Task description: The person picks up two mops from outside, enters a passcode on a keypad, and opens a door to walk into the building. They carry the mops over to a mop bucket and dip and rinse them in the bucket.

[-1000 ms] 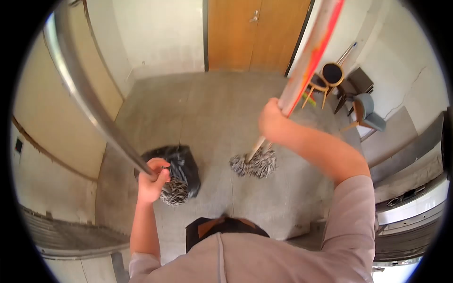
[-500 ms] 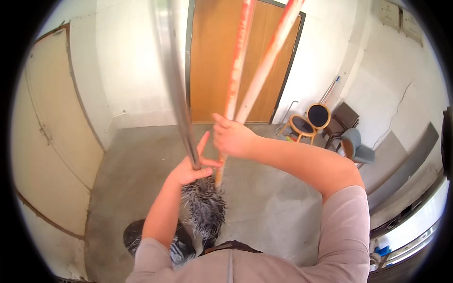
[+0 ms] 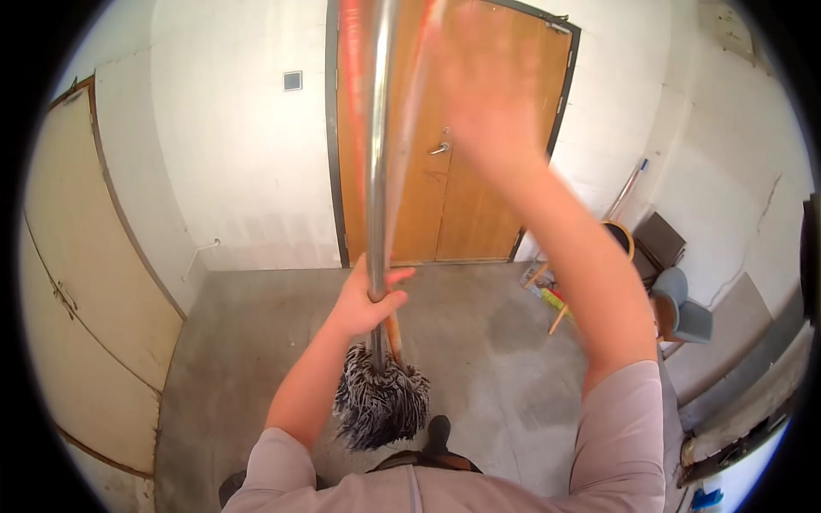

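My left hand (image 3: 368, 299) is wrapped round the lower part of a metal mop pole (image 3: 377, 171), with red-and-white mop handles (image 3: 408, 128) standing close beside it. Below that hand, the grey string mop heads (image 3: 380, 402) are bunched together in front of my body. My right hand (image 3: 487, 85) is raised at the upper right of the poles, apart from them, blurred by motion with its fingers seemingly spread and nothing visible in it.
Ahead is a wooden double door (image 3: 466, 197) in a white wall. At the right stand a stool (image 3: 617, 239), stacked brown chairs (image 3: 660, 244) and a grey-blue chair (image 3: 684, 308), with boards against the wall. A beige door (image 3: 94, 248) is on the left.
The metal pole and the red-and-white handles have come together at my left hand. My right hand has let go of the handles and moved up and right. The view has tilted up.
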`<state>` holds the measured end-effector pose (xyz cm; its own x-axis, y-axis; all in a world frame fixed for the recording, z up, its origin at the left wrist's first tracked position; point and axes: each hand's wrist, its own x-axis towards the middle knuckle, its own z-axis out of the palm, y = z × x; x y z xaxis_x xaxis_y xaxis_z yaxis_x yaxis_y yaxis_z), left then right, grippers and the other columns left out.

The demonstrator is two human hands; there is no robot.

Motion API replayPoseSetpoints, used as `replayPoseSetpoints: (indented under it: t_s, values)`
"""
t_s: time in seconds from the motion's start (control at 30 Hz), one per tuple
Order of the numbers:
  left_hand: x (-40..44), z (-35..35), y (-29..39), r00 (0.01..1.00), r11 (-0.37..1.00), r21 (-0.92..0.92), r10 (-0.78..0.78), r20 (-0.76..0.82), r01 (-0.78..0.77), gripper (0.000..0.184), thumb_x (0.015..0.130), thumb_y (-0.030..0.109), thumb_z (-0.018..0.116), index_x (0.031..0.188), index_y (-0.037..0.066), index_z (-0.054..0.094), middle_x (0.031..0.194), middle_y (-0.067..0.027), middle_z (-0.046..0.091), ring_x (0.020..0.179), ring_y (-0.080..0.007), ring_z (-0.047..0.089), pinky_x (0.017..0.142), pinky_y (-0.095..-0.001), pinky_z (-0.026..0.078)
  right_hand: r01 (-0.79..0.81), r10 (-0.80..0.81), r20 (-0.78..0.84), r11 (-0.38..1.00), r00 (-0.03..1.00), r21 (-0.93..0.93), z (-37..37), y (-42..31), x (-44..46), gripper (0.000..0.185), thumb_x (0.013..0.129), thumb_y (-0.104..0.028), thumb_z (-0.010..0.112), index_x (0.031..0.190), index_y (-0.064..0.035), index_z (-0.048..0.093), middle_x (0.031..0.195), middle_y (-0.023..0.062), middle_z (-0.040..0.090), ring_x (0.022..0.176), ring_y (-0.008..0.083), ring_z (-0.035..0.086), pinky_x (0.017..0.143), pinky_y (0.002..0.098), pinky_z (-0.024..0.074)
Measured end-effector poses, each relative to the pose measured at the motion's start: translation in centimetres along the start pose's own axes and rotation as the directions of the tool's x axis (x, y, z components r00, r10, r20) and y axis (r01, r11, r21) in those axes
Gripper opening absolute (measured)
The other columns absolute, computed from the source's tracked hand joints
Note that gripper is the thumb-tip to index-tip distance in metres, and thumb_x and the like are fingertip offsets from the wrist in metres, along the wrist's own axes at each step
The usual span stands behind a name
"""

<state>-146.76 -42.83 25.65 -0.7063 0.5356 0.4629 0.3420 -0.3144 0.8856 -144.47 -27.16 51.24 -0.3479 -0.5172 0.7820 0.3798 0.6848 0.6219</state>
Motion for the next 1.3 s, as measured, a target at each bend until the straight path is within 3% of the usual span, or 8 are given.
replayPoseSetpoints:
  t_s: [0.1,0.13,0.23,0.37,0.73,0.97,1.1,1.3]
  values:
    - [2.4,-1.6,-4.2,0.981,0.968,0.251,0.049,-0.186,-0.001,0.04,0.076,0.012,0.069,0.114,0.002,0.063,0.124,-0.0114,0.052,0.101,-0.0216,0.058,0.085,-0.0338,0.048,-0.245,0.237,0.061,0.922,0.97,0.299,3.9,5.6,-2.9,0.049,0.082,-0.016,0.06,0.129,-0.0066,0.05,0.133,0.0126,0.052,0.131,0.0316,0.041,0.107,0.0602,0.0249]
    - [3.1,-2.8,-5.6,0.962,0.883,0.469,0.144,-0.233,-0.019,0.044,0.075,0.011,0.069,0.118,0.005,0.065,0.13,-0.0126,0.052,0.1,-0.0184,0.057,0.088,-0.0352,0.047,-0.346,0.277,0.211,0.804,0.937,0.484,5.4,6.5,-4.8,0.048,0.08,-0.016,0.062,0.126,-0.0063,0.052,0.125,0.0124,0.056,0.124,0.0305,0.047,0.106,0.0552,0.0295]
    - [5.1,-6.2,-8.0,0.913,0.917,0.398,0.182,-0.365,-0.024,0.049,0.075,0.012,0.071,0.122,0.002,0.062,0.134,-0.0174,0.049,0.111,-0.0222,0.054,0.092,-0.0371,0.045,-0.566,0.188,0.533,0.264,0.825,0.781,12.0,6.1,-10.3,0.041,0.074,-0.014,0.069,0.113,-0.0055,0.058,0.104,0.0087,0.065,0.103,0.0266,0.061,0.096,0.039,0.0433]
    - [7.1,-9.3,-6.4,0.816,0.929,0.344,0.3,-0.495,-0.133,0.048,0.076,0.008,0.067,0.123,-0.001,0.06,0.13,-0.0155,0.048,0.102,-0.0218,0.053,0.09,-0.0368,0.044,-0.823,-0.028,0.824,-0.073,0.566,0.563,21.7,-0.2,-19.1,0.036,0.075,-0.014,0.069,0.109,-0.0038,0.06,0.095,0.0086,0.067,0.094,0.0194,0.064,0.085,0.0331,0.0491]
    - [13.3,-21.1,-8.0,0.516,0.748,0.573,0.654,-0.553,-0.334,0.051,0.075,0.018,0.069,0.123,0.005,0.059,0.126,-0.0196,0.046,0.099,-0.0257,0.051,0.083,-0.0401,0.044,-0.999,-0.361,0.933,0.026,0.015,0.026,40.6,-18.4,-42.7,0.029,0.074,-0.015,0.071,0.101,-0.0061,0.065,0.089,0.0047,0.068,0.084,0.0155,0.064,0.076,0.0299,0.05]
    - [15.0,-28.8,-10.0,0.386,0.672,0.74,0.686,-0.616,-0.014,0.05,0.071,0.008,0.067,0.12,-0.001,0.059,0.12,-0.0168,0.05,0.1,-0.0253,0.051,0.088,-0.0417,0.042,-0.953,-0.443,0.864,-0.062,-0.24,-0.297,49.9,-25.3,-39.1,0.034,0.076,-0.009,0.067,0.108,-0.0073,0.059,0.092,0.0049,0.066,0.082,0.0159,0.062,0.071,0.0303,0.0481]
    - [15.7,-32.4,-11.6,0.243,0.655,0.722,0.681,-0.691,0.223,0.049,0.071,-0.001,0.063,0.12,-0.005,0.058,0.108,-0.0117,0.055,0.1,-0.0203,0.052,0.09,-0.0348,0.041,-0.972,-0.466,0.884,-0.192,-0.032,-0.137,60.2,-33.8,-35.4,0.035,0.075,-0.01,0.071,0.107,-0.0033,0.061,0.088,0.0053,0.065,0.082,0.0151,0.062,0.074,0.0286,0.0495]
    - [15.2,-38.1,-13.8,0.132,0.481,0.656,0.74,-0.66,0.582,0.045,0.074,-0.004,0.062,0.119,-0.003,0.058,0.111,-0.0108,0.058,0.1,-0.0191,0.053,0.094,-0.0354,0.042,-0.776,-0.451,0.638,-0.453,0.624,0.439,70.5,-44.4,-10.4,0.039,0.079,-0.01,0.07,0.115,-0.003,0.057,0.095,0.0064,0.064,0.085,0.0137,0.061,0.076,0.0284,0.0505]
